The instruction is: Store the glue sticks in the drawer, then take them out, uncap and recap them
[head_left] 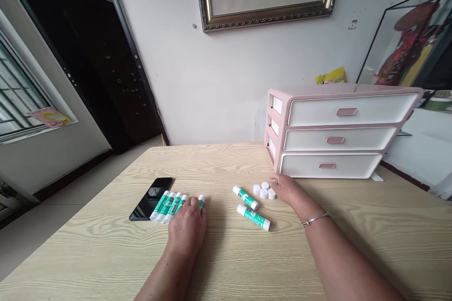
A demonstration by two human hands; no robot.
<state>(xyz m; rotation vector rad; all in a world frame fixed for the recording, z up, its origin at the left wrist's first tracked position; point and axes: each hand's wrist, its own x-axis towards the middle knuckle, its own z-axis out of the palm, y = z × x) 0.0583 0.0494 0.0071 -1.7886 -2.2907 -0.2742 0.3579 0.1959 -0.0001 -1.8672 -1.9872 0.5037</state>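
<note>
My left hand (188,221) is bent over the right end of a row of glue sticks (173,207) with green labels and white ends. One glue stick (201,201) pokes out between its fingers and thumb, mostly hidden by the hand. A small cluster of white caps (264,191) sits right of centre. Right beside them is my right hand (285,189), back upward; its fingers are largely hidden, and contact with the nearest cap cannot be made out. Between the hands, two glue sticks lie slanted: an upper one (246,198) and a lower one (253,217).
A black phone (143,204) lies left of the glue stick row, partly under it. On the wooden table (116,254), a pink and white drawer unit (335,131) stands at the back right, close behind my right hand. The wall (212,84) rises behind the table.
</note>
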